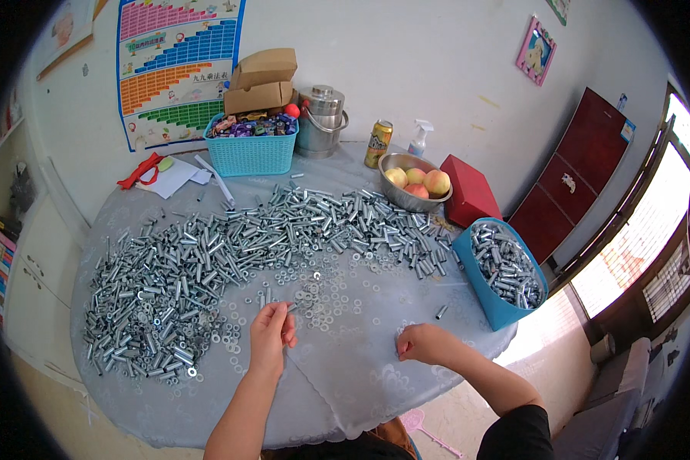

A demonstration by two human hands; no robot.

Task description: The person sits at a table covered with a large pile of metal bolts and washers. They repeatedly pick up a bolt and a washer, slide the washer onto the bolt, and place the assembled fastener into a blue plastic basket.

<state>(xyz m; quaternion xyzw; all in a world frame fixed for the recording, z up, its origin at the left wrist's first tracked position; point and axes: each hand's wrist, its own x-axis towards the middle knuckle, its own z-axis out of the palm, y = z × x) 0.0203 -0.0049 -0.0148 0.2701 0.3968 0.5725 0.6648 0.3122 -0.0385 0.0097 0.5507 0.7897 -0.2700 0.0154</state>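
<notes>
My left hand (268,337) is closed above the front middle of the table, pinching a small metal piece (294,307) at its fingertips, too small to tell whether it is a bolt or a sleeve. To the right, my right hand (425,344) is curled low over the cloth, fingers pressed together; whatever it may hold is hidden. Loose flat washers (326,307) lie spread just beyond my left hand. Behind them and to the left sprawls a big heap of metal sleeves and bolts (207,249). One metal sleeve (441,312) lies alone beyond my right hand.
A blue basket (479,287) full of metal pieces stands at the table's right edge. Farther back are a steel bowl (406,201) of fruit, a red box (470,190), a drink can (378,143), a spray bottle (420,138), a metal pail (322,123) and a turquoise basket (249,156).
</notes>
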